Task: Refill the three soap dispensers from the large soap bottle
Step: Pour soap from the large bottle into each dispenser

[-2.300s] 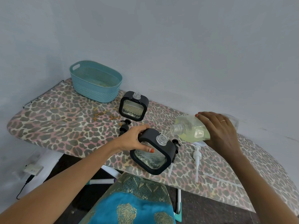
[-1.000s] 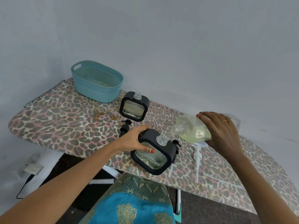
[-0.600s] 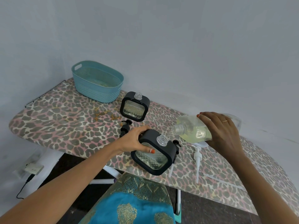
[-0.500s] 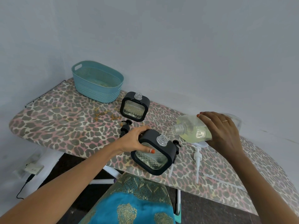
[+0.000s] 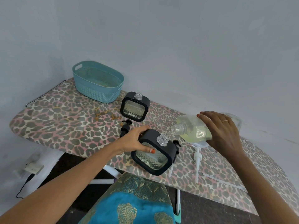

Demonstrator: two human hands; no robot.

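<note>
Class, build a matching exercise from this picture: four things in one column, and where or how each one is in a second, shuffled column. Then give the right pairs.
Things
1. teal basket
2. large soap bottle
3. near dispenser
4. white pump

States
A. lying flat on the ironing board
B. tipped, held by the right hand
C. standing by the wall, touched by no hand
D. held by the left hand, neck open

Pairs: 1-C, 2-B, 3-D, 4-A
</note>
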